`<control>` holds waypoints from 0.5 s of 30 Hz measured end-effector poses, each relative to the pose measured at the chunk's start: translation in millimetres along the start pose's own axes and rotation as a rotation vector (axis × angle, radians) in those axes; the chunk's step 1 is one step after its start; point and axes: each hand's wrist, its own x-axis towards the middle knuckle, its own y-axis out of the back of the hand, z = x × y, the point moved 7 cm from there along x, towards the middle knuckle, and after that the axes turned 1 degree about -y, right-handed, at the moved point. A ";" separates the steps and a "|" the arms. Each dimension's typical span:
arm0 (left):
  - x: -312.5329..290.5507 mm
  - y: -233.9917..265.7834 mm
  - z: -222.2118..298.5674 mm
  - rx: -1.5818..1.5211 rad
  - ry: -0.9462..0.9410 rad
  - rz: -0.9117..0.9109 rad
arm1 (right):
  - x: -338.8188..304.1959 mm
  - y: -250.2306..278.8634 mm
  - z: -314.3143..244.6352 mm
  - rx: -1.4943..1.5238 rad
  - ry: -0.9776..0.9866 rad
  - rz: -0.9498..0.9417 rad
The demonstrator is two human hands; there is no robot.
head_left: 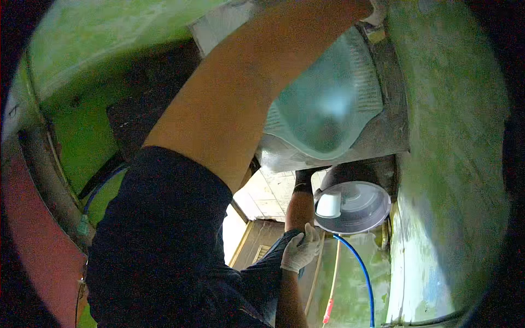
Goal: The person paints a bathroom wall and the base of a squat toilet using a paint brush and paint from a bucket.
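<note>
My left arm stretches from a dark sleeve across the view to the top edge. Only part of my left hand [376, 13] shows there, in a pale glove, and its fingers are cut off from sight. Below it lies a pale blue-green squat toilet pan [322, 117] with ribbed footrests, partly covered by the arm. My right hand [302, 251], in a whitish thin glove, is beside my bent leg [299, 210], well below the pan. Its fingers look apart, with nothing visible in them.
A clear plastic basin [355, 223] with a white cup [328, 205] stands by the grey step [377, 147]. A blue hose [362, 268] and a thin stick with a red end [328, 310] are near it. Stained green walls [454, 109] rise close by.
</note>
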 end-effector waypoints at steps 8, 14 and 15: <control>-15.8 -19.5 -59.1 -0.037 0.215 0.171 | 3.8 7.5 1.0 -0.007 -0.080 -0.065; -23.2 -77.3 -161.6 0.001 0.411 0.277 | 6.2 10.1 -3.5 0.028 -0.042 -0.035; -30.7 -79.0 -164.0 0.077 0.417 0.280 | 7.3 10.2 -5.0 0.036 -0.026 -0.034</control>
